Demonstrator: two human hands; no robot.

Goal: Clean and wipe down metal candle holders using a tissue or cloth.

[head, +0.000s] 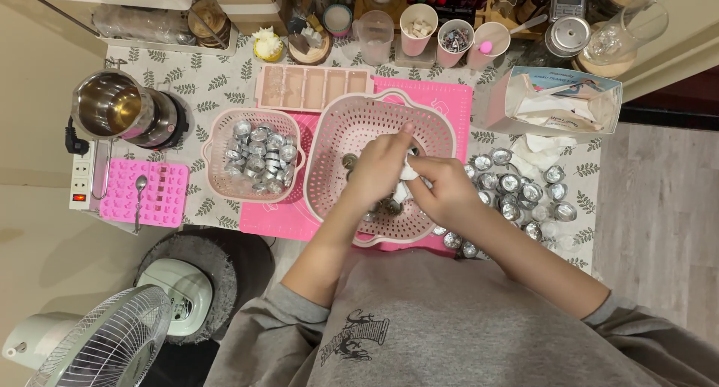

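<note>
Warm indoor light, soft shadows, sharp focus (slight edge distortion)

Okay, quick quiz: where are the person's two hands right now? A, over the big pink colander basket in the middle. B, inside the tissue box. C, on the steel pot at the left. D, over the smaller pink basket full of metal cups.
A: the left hand and right hand meet over the large pink colander basket, pinching something white; the smaller basket of metal cups sits untouched beside it.
</note>
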